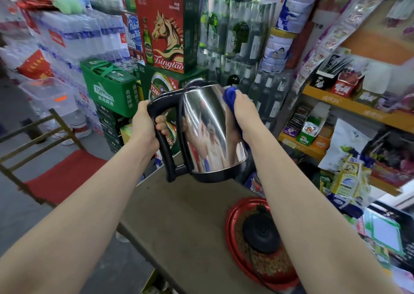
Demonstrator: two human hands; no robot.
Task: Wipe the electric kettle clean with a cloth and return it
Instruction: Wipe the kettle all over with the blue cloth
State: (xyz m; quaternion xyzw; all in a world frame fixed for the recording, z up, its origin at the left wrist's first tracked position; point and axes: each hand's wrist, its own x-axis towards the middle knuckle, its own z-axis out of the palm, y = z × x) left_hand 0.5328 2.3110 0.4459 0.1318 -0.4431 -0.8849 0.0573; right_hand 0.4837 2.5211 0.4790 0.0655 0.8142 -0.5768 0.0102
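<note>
At centre frame, the black handle [164,137] of a steel kettle [210,128] is being gripped by the left hand [144,126], fingers wrapped fully around it. A blue cloth [230,96] is being pressed against the kettle's right side by the right hand [243,112], which is closed over the fabric. The kettle is being held tilted in the air above a brown table [179,215], well apart from its round black base [262,233], which is being left on a red tray [233,244] at lower right. Beer cartons [165,31] are being displayed behind, at upper centre, and shelves [345,105] of packaged snacks at right. A red-seated chair [60,175] is being kept at left.
</note>
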